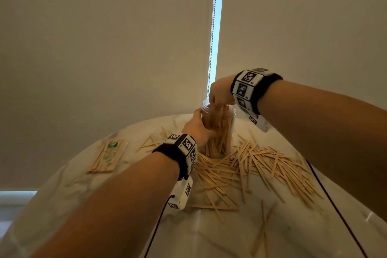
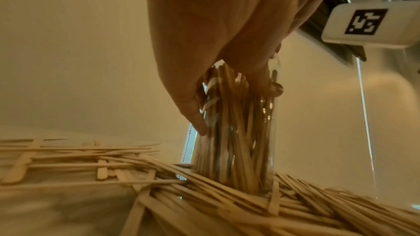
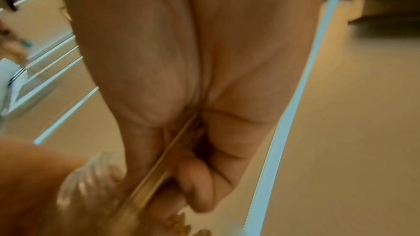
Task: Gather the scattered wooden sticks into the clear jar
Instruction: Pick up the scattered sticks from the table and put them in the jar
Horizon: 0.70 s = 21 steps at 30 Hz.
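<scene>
A clear jar (image 1: 222, 130) stands upright on the white marble table (image 1: 293, 230), packed with wooden sticks (image 2: 234, 132). My left hand (image 1: 198, 126) grips the jar's side near the top, thumb and fingers curled round the jar (image 2: 254, 150). Over the jar's mouth my right hand (image 1: 219, 95) holds a bundle of sticks (image 3: 159, 164) between thumb and curled fingers, their lower ends inside the threaded rim (image 3: 84, 182). Several loose sticks (image 1: 261, 165) lie scattered around the jar's base, mostly to its right and front.
A flat packet of sticks (image 1: 107, 156) lies on the table at the left. A black cable (image 1: 335, 205) runs along the right edge of the table. A window blind with a bead chain (image 1: 212, 33) hangs right behind the jar.
</scene>
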Each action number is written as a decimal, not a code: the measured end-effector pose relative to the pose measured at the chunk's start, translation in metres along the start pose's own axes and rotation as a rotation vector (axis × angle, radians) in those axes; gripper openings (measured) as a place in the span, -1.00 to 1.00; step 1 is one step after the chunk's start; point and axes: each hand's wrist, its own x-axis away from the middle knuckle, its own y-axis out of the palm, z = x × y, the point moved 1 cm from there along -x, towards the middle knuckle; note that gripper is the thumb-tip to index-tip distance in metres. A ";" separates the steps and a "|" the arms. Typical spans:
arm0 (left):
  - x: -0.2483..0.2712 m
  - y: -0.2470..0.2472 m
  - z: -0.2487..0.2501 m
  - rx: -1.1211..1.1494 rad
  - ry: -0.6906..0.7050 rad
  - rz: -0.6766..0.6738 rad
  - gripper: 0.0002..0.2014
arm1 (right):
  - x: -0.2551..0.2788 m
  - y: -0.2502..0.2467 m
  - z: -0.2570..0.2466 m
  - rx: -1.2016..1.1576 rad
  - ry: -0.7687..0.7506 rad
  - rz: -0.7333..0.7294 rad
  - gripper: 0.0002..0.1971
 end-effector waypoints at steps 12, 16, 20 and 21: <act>0.002 0.001 0.001 -0.072 0.034 -0.006 -0.13 | -0.004 0.015 0.010 -0.099 0.055 -0.019 -0.74; 0.002 0.002 -0.003 -0.036 0.029 0.005 -0.11 | 0.003 0.017 0.010 -0.348 -0.031 -0.062 -0.75; 0.002 0.001 -0.003 0.001 0.012 0.005 -0.01 | 0.018 0.016 0.014 -0.484 0.017 0.098 -0.81; 0.004 0.000 -0.003 -0.016 0.001 -0.003 0.05 | 0.025 0.015 0.015 -0.532 0.043 0.150 -0.83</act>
